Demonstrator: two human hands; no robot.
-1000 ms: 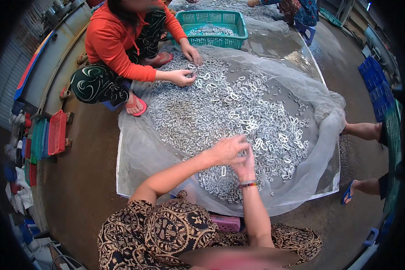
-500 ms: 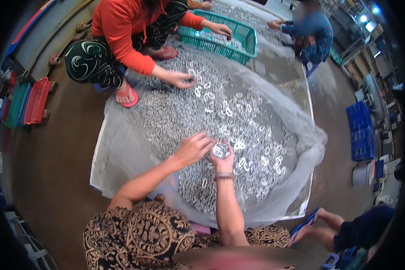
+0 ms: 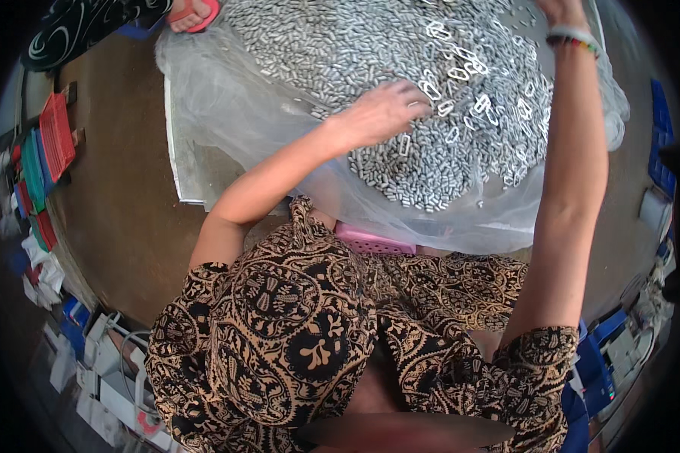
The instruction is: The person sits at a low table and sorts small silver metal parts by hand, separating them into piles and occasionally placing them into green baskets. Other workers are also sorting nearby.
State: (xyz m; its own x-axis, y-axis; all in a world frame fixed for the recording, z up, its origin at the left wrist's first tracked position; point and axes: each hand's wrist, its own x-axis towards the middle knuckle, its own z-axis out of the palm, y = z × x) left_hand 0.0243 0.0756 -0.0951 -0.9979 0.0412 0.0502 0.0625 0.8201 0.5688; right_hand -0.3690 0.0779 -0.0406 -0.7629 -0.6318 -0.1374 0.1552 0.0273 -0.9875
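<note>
The head view, a wide fisheye, looks steeply down from close above the lap (image 3: 449, 291), on the near side of the pile (image 3: 408, 170); it faces across the pile, whose far part the top edge cuts.

Brown flr (image 3: 113, 219) w/ dull sheen, L side. Along it: red mesh plastic basket (image 3: 57, 136), green plastic basket (image 3: 32, 174) just beside, crumpled white plastic bags (image 3: 49, 273) nr. R edge: blue plastic crates (image 3: 661, 140). Light soft, approx. even.
</note>
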